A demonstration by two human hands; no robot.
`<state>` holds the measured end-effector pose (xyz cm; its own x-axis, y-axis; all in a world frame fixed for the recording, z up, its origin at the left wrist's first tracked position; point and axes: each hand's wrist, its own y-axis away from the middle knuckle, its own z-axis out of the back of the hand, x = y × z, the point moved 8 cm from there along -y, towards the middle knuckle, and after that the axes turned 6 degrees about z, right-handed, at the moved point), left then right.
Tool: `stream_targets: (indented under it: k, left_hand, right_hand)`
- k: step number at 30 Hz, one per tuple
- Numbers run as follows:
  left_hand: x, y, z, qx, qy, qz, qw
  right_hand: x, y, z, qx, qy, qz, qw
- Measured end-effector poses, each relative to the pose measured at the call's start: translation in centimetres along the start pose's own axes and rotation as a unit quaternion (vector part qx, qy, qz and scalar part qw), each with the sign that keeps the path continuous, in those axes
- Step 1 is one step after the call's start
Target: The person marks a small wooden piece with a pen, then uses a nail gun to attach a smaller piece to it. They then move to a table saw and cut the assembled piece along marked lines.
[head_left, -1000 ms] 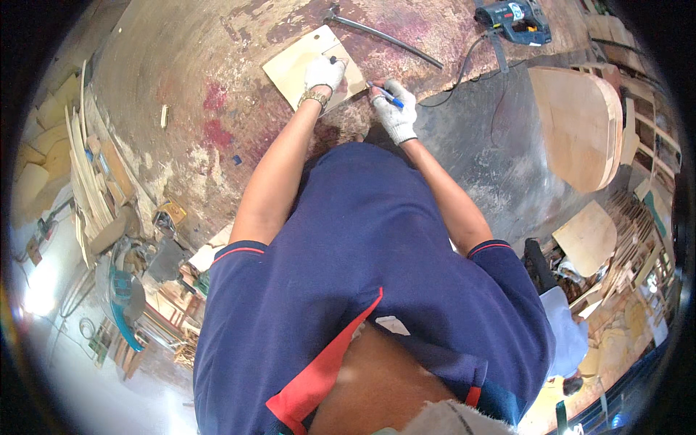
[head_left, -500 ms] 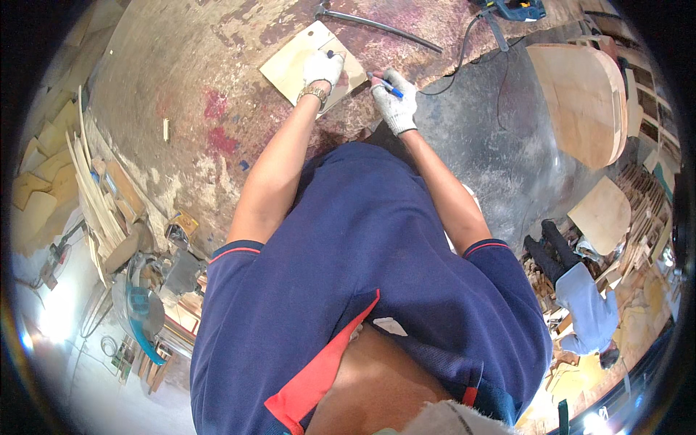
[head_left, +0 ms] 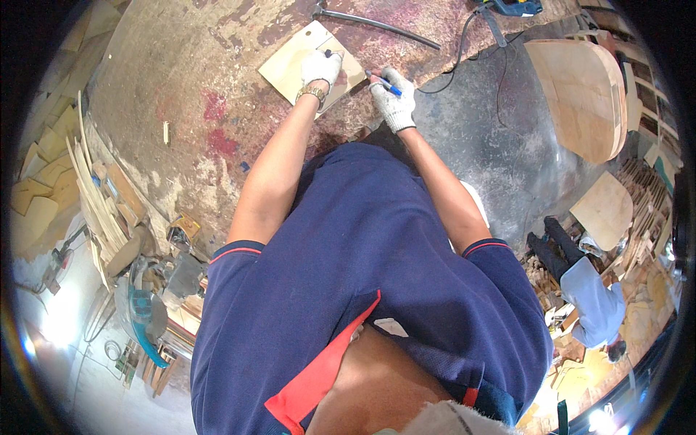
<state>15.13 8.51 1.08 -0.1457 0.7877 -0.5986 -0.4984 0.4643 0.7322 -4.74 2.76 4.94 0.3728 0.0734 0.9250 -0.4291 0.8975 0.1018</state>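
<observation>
A pale, squarish wooden board (head_left: 288,59) with a small round hole near its far corner lies on the worn work surface. My left hand (head_left: 321,69), in a white knitted glove with a wristwatch below it, rests on the board with its fingers curled. A small dark thing (head_left: 328,53) shows at those fingertips; its kind is too small to tell. In my gloved right hand (head_left: 396,100) is a blue pen (head_left: 388,86), its tip beside the board's right corner. The fingers of that hand are closed around the pen.
A metal bar (head_left: 380,27) lies beyond the board. A blue-and-black power tool (head_left: 513,7) with a cable sits at the far right. Stacked curved wooden panels (head_left: 576,90) stand on the right. Another person (head_left: 591,297) bends among wood scraps. A teal power saw (head_left: 141,308) is at left.
My hands, the board and the pen stay nearly in place, with only a slight shift of the view. The other person at the right has moved a little.
</observation>
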Motion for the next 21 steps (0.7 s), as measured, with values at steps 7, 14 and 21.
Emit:
stream_targets:
  k: [7, 14, 21]
  left_hand:
    - [-0.31, 0.55, 0.06, 0.010, 0.008, 0.004, 1.000]
    - [-0.38, 0.35, 0.05, 0.008, 0.002, -0.008, 1.000]
    - [-0.25, 0.22, 0.09, -0.003, 0.019, -0.007, 1.000]
  right_hand:
    - [-0.21, 0.02, -0.18, 0.001, 0.003, -0.003, 1.000]
    - [0.69, 0.14, 0.18, -0.021, 0.018, 0.046, 0.999]
    - [0.61, 0.47, 0.20, -0.006, 0.058, 0.032, 0.998]
